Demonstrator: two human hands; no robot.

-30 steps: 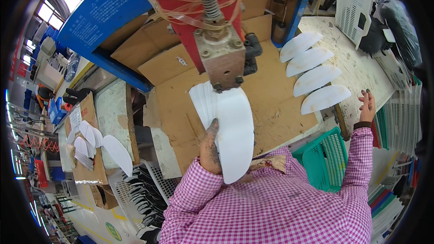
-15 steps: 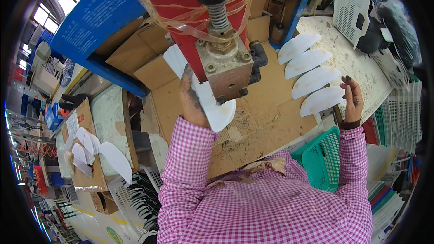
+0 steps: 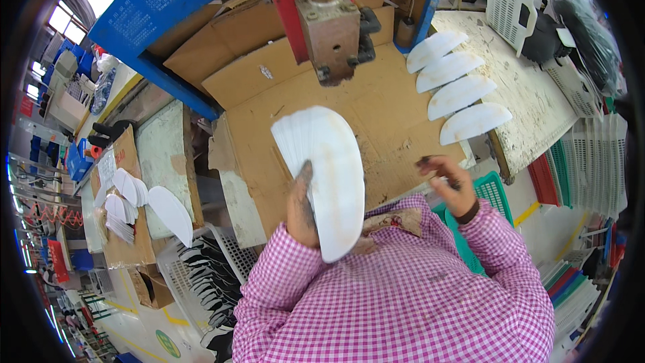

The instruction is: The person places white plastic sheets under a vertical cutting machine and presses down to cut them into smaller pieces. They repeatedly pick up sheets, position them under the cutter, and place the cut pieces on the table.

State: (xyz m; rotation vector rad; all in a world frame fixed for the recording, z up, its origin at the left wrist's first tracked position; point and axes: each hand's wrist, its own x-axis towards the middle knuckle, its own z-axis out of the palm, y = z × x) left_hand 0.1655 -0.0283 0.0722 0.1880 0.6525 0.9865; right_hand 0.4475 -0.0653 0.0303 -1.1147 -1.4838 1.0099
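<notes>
A fanned stack of white half-oval sheets (image 3: 336,175) is gripped in my left hand (image 3: 304,212), its smudged thumb lying on the top sheet. The stack is held above the cardboard-covered worktop (image 3: 262,161), close to my body. To its right my right hand (image 3: 451,185) is raised with bent, somewhat blurred fingers apart; nothing shows in them. Several like white pieces (image 3: 476,123) lie in an overlapping row at the right, across the worktop and the side table. Beyond the stack hangs the metal head (image 3: 330,40) of a red press, apart from the sheets.
A blue machine frame (image 3: 154,27) surrounds the worktop's far side. More white pieces (image 3: 171,214) lie on the left table. A green basket (image 3: 494,198) stands below the right edge, a white crate (image 3: 514,0) at the far right. Dark curved parts fill a crate (image 3: 232,255) at lower left.
My left hand has drawn the stack out from beside the press head toward my body, and the sheets are now fanned. My right hand has moved left, away from the row of pieces.
</notes>
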